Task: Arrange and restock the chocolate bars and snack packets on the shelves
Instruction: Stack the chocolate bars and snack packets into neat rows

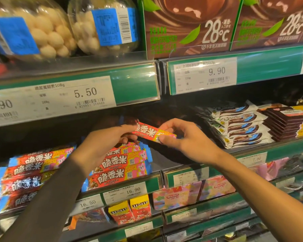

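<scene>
Red chocolate bar crosswise between both hands, right end lower.

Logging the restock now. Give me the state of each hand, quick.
Left hand: closed, pinching one end of the red snack bar.
Right hand: closed, pinching the bar's other end.

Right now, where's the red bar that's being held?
In the head view, the red bar is at centre frame, held between the left hand and right hand, above the stack of matching bars.
</scene>
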`<action>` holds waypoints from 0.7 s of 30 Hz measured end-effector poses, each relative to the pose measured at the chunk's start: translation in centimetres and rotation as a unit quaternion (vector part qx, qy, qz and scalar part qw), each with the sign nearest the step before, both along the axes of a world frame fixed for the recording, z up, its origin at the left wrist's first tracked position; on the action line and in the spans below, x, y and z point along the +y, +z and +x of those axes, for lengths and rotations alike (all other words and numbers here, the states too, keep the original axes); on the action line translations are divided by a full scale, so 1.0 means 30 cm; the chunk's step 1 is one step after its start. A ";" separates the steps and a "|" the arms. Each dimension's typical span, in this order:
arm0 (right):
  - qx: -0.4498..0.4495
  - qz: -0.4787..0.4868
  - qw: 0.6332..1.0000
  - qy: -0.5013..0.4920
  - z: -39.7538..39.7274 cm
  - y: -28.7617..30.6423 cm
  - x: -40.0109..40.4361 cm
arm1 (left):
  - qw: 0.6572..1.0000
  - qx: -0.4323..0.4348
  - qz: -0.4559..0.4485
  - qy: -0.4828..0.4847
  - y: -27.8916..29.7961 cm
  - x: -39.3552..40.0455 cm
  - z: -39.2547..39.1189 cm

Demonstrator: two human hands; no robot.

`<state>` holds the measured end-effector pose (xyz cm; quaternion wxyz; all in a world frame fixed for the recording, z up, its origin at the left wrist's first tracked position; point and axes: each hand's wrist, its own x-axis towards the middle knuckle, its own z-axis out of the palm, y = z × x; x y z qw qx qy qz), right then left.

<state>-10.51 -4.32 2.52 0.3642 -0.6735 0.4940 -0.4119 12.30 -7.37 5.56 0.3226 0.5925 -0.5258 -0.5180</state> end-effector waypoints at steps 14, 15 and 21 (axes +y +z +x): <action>-0.079 0.012 0.997 -0.005 0.130 -0.009 -0.092 | 0.971 -0.124 -0.188 0.078 -0.023 0.072 0.205; -0.054 0.004 0.999 -0.002 0.145 -0.015 -0.099 | 0.967 -0.146 -0.197 0.072 -0.037 0.071 0.224; 0.036 -0.042 0.998 -0.019 0.192 -0.048 -0.113 | 0.942 -0.216 -0.241 0.085 -0.117 0.092 0.269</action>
